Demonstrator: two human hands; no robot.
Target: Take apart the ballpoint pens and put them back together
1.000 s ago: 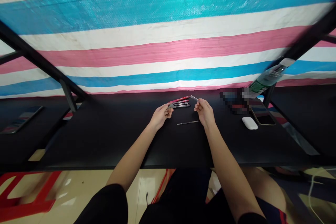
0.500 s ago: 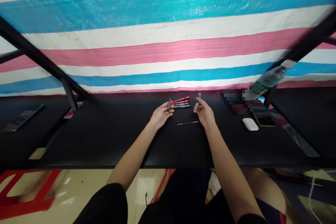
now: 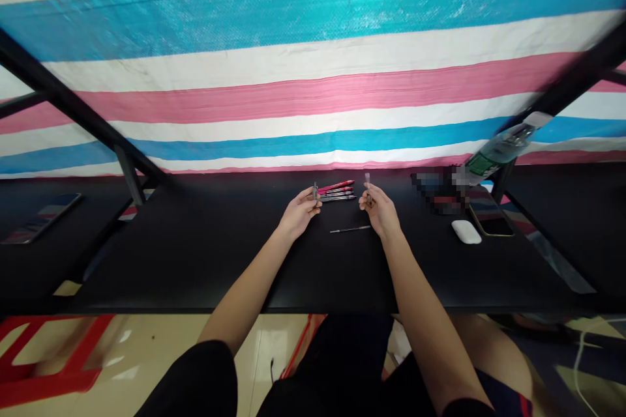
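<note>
Between the fingertips of my left hand (image 3: 299, 212) is a short dark pen part (image 3: 315, 193), held upright. My right hand (image 3: 382, 210) is closed on a clear pen barrel (image 3: 368, 180), whose see-through end sticks up above the fingers. Several pens (image 3: 336, 192), red and clear with dark ends, lie side by side between the hands, just right of my left fingers. Nearer to me, a thin pen refill (image 3: 349, 229) rests flat on the black table (image 3: 210, 247), its right end close to my right hand.
To the right stand a green-labelled plastic bottle (image 3: 503, 151), a white earbud case (image 3: 466, 232) and a phone (image 3: 491, 216); a blurred patch hides something beside them. Another phone (image 3: 42, 218) lies far left. Black metal frame bars (image 3: 73, 107) and a striped sheet (image 3: 313, 101) bound the table.
The clear barrel in my right hand has shifted slightly left and changed its tilt. My left hand has barely moved. Pens and refill lie as before.
</note>
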